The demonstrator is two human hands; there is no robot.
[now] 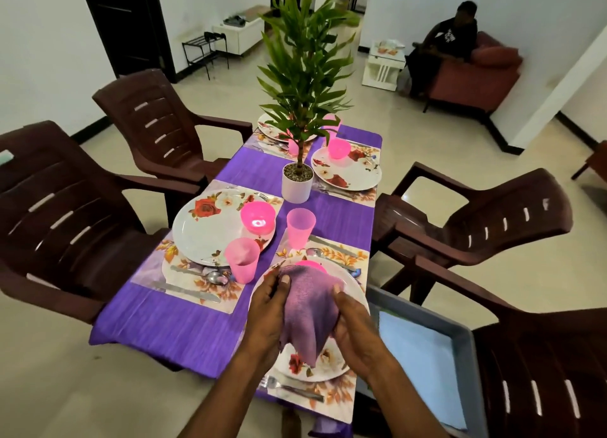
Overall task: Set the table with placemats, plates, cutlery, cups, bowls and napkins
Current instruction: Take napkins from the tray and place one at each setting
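Both hands are clamped on a purple napkin (pixel 307 313), left hand (pixel 267 309) on its left side with the thumb up top, right hand (pixel 353 331) on its right. They hold it bunched up over the near plate (pixel 356 290) at the table's near right corner, so most of that plate is covered. A pink bowl (pixel 312 264) on that plate barely peeks out behind the napkin, can't see much of it. A fork (pixel 289 386) lies on the placemat (pixel 338 395) just at the near edge, partly under the left wrist. A spoon and knife beyond the plate are half hidden too.

Further out, a pink cup (pixel 300 227) stands just past that plate. Along the left edge there's another plate (pixel 210 227) with a bowl on it, and a second cup (pixel 242 260) beside it. A potted plant (pixel 297 178) sits mid-table and its leaves block a lot of the two far settings. Purple cloth (pixel 170 326) covers the table. Brown chairs stand on both sides. A grey tray (pixel 474 372) with a blue cloth sits just off the right edge, cut off by the frame. Someone's sitting on a sofa way back, blurry.
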